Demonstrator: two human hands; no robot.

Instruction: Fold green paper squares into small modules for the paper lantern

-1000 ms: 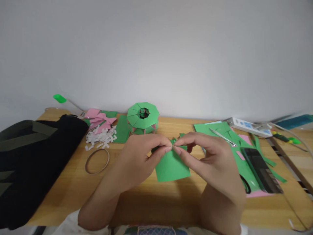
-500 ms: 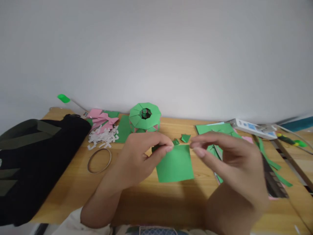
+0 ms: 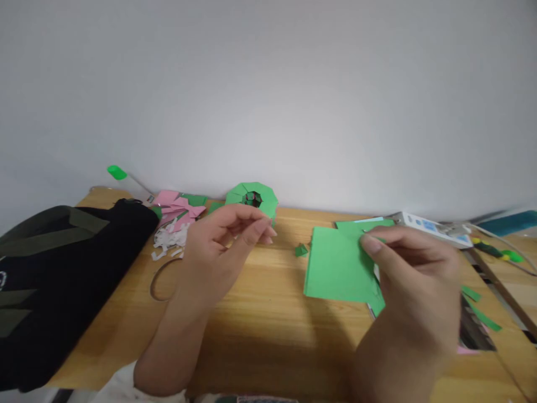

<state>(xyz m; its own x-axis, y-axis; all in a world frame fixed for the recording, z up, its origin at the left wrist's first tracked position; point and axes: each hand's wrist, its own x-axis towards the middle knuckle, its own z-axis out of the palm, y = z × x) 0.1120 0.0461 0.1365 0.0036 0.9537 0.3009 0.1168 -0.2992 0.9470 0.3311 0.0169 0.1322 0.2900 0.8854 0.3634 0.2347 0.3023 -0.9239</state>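
Note:
My right hand (image 3: 413, 280) pinches the right edge of a green paper square (image 3: 338, 268) and holds it just above the wooden table (image 3: 260, 330), right of centre. My left hand (image 3: 222, 246) hovers left of centre, apart from the square. Its thumb and fingertips are pressed together; whether anything small sits in the pinch is hidden. A tiny green scrap (image 3: 301, 250) lies on the table between the hands. Behind my left hand stands a round green folded-paper ring (image 3: 252, 198), its lower part hidden by my fingers.
A black bag (image 3: 62, 268) fills the left side. Pink folded pieces (image 3: 176, 207), white scraps (image 3: 168, 239) and a thin band loop (image 3: 159, 282) lie by it. On the right are a white power strip (image 3: 428, 226), green strips (image 3: 480, 313) and a dark phone (image 3: 474, 333).
Both hands pinched the top edge of the green square together. My left hand let go and lifted; my right hand took the square and carried it right.

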